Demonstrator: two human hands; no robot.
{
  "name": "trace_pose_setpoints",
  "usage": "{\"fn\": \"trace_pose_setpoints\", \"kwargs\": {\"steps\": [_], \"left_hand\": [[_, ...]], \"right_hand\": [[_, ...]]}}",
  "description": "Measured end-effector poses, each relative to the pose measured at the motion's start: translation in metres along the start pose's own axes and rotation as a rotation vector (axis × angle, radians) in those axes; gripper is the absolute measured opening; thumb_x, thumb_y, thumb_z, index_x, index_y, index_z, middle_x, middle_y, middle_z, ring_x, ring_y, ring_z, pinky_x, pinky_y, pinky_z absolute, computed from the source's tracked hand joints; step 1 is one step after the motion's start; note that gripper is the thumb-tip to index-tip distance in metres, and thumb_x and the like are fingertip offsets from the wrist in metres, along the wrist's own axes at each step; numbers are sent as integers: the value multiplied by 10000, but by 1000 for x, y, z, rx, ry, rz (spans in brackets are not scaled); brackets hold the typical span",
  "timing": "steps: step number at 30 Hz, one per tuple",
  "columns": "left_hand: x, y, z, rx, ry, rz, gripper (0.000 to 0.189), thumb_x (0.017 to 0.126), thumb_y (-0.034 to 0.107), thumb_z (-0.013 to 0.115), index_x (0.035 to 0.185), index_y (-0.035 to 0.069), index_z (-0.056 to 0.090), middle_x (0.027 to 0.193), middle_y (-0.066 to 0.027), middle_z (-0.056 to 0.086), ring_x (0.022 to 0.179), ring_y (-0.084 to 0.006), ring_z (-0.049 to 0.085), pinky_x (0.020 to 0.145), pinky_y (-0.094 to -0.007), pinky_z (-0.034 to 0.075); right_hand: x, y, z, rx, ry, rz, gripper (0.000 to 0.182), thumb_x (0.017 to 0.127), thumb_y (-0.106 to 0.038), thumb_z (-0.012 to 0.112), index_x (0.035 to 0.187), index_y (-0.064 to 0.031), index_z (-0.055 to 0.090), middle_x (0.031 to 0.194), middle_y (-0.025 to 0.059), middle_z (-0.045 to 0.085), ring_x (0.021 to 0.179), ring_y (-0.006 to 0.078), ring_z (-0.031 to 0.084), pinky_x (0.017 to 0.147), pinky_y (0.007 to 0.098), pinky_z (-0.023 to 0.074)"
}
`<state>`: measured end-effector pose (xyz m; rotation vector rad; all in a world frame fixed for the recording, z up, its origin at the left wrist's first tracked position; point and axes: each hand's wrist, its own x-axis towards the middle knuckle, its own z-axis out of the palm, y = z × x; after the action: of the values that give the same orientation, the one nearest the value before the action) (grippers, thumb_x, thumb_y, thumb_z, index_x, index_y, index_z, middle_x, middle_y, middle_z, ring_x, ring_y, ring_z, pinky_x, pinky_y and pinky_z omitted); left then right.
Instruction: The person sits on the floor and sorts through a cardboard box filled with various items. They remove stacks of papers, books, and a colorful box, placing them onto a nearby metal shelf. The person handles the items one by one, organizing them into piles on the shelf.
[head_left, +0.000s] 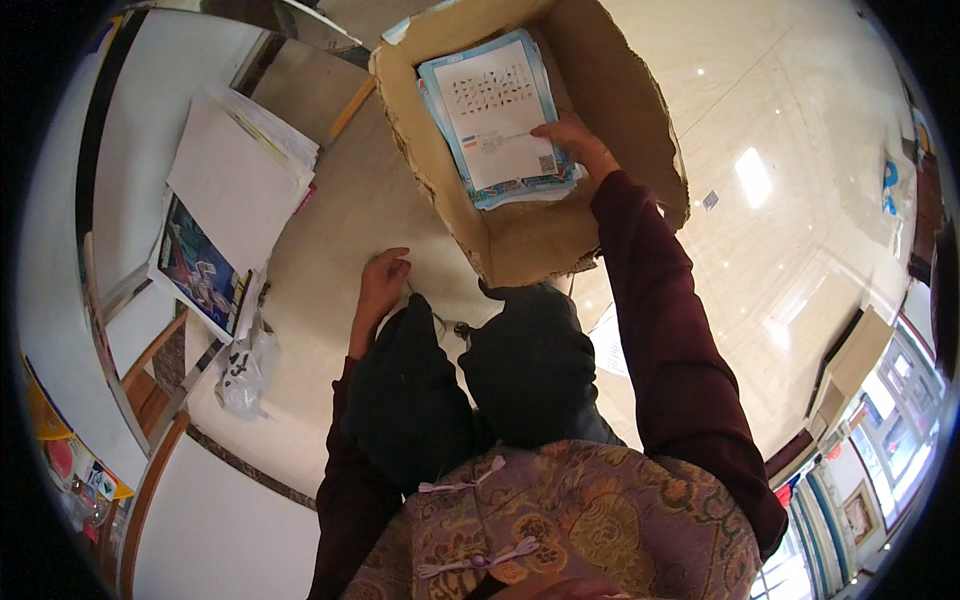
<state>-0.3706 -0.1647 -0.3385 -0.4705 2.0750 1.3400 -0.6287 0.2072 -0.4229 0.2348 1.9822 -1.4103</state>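
My right hand (577, 142) reaches into an open cardboard box (517, 255) with ragged edges. Its thumb lies on top of a printed booklet (491, 105) with a light blue border, and the fingers are at the booklet's right edge, partly hidden. The booklet tops a stack of similar papers inside the box. Near my left knee, left of the box, my left hand (382, 281) hangs with its fingers curled; I cannot tell whether anything is between them.
On the left, a pile of papers and books (232, 180) rests above a knotted plastic bag (246, 371). A printed sheet (611, 343) lies on the tiled floor by my right knee, and a small card (710, 200) lies right of the box.
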Motion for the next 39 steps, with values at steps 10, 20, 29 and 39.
{"fn": "trace_pose_setpoints", "kwargs": {"steps": [10, 20, 29, 39], "left_hand": [[-35, 42, -23, -61, 112, 124, 280, 909, 73, 569, 1179, 5, 595, 950, -68, 665, 847, -133, 609, 755, -273, 478], [-214, 148, -94, -445, 463, 330, 267, 938, 113, 565, 1185, 18, 601, 1023, -101, 656, 957, -179, 632, 882, -308, 503], [-362, 147, -47, -876, 170, 512, 313, 988, 200, 496, 1227, 9, 561, 1061, -112, 644, 978, -199, 629, 888, -326, 498], [-384, 79, 8, -220, 696, 513, 385, 855, 74, 679, 1223, 14, 581, 970, -74, 614, 845, -127, 600, 698, -258, 515]], "right_hand": [[-55, -120, 10, -335, 88, -41, 435, 731, -150, 686, 1099, 68, 612, 1023, 201, 666, 926, 286, 656, 810, 368, 511], [-343, -260, -44, 281, 116, -252, 436, 826, -26, 598, 1233, 99, 504, 1127, 208, 618, 944, 280, 642, 824, 347, 539], [-550, -202, 80, 457, 34, -378, 426, 831, -32, 657, 1212, 83, 504, 1105, 161, 641, 921, 209, 648, 794, 300, 541], [-577, -148, 170, -377, 471, -347, 482, 778, -93, 698, 1217, 20, 534, 988, 152, 650, 879, 267, 630, 766, 346, 507]]}}
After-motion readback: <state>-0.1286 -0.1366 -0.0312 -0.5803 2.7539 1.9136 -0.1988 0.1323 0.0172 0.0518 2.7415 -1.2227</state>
